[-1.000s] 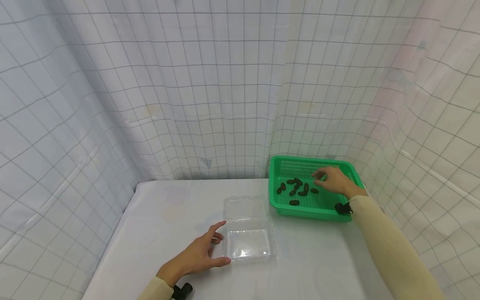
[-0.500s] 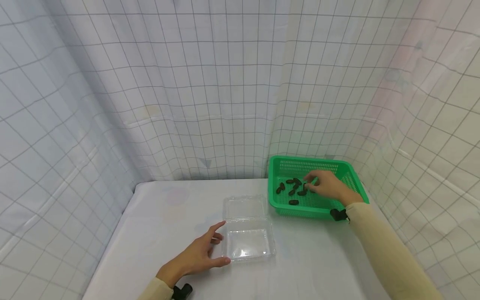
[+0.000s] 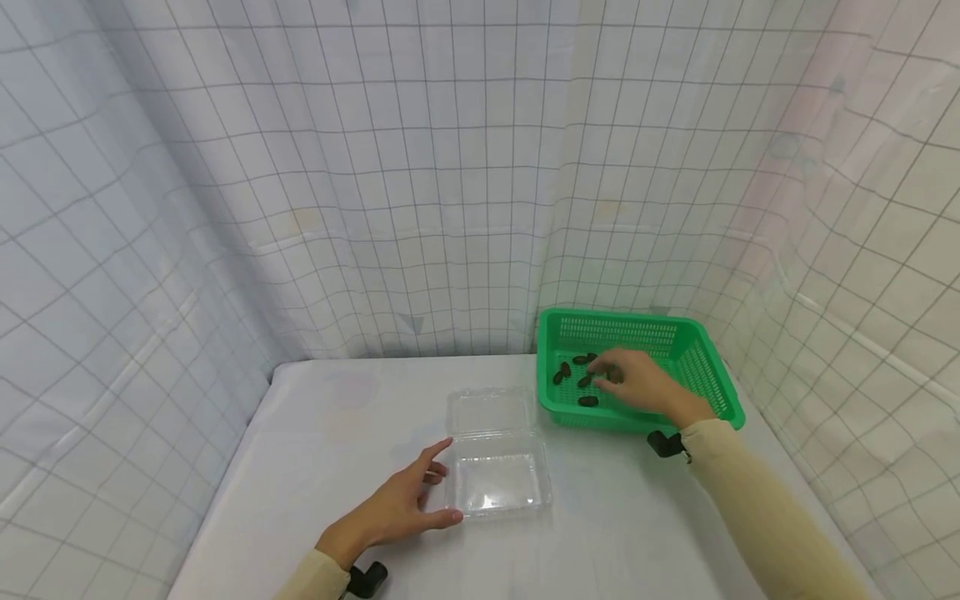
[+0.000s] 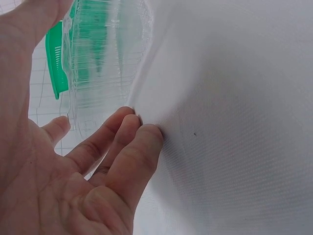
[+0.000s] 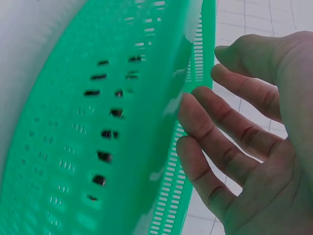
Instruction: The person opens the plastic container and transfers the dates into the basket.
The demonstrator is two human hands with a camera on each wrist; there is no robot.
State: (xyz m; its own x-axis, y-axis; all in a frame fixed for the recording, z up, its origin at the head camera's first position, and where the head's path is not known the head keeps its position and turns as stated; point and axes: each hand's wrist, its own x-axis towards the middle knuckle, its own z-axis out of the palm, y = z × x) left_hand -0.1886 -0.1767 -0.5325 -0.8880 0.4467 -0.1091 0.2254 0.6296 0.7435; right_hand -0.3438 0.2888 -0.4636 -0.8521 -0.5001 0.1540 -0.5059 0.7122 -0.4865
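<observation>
A clear plastic clamshell box (image 3: 498,482) lies with its lid (image 3: 489,412) folded back on the white table. My left hand (image 3: 393,505) is at its left side, thumb and index finger spread along the near and far ends. In the left wrist view its fingers (image 4: 134,161) are relaxed beside the clear wall. Over the green basket (image 3: 551,407) hovers my right hand (image 3: 637,382), fingers loosely bent and nothing seen in them. Below it lie several small dark-brown oval pieces, one of them (image 3: 588,402) near the front; the hand hides others.
The basket's slotted rim (image 5: 161,127) rises between the right wrist camera and the pieces. White gridded curtains (image 3: 442,208) enclose the table (image 3: 322,433) at the back and both sides.
My right hand has moved left and slightly nearer within the basket, covering pieces seen before. The left hand and the clear box have stayed in place.
</observation>
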